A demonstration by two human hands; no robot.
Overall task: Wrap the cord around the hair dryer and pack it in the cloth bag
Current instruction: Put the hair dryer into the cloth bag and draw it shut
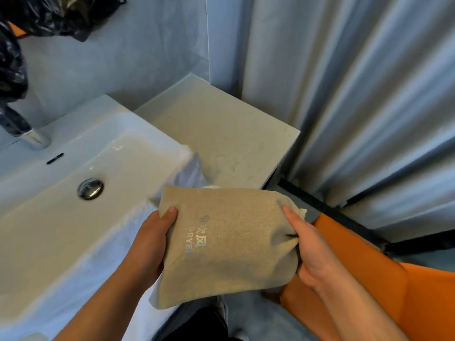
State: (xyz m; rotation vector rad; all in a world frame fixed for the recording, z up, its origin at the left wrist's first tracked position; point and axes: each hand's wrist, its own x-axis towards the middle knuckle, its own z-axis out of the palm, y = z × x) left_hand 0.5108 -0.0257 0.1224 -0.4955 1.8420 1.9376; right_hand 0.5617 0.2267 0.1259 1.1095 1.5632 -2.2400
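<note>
A beige cloth bag [229, 244] with silver lettering hangs in the air in front of me, bulging as if full. My left hand [150, 242] grips its left edge, thumb on top. My right hand [305, 249] pinches the gathered mouth of the bag on the right side, where a bit of pale drawstring shows. The hair dryer and its cord are hidden from view.
A white sink [73, 193] with a metal drain [90, 188] and a chrome tap [32, 136] is at the left. Beyond the bag lies a pale stone counter [221, 134]. A grey curtain [357, 94] hangs at the right. A black plastic bag [49, 16] hangs at the upper left.
</note>
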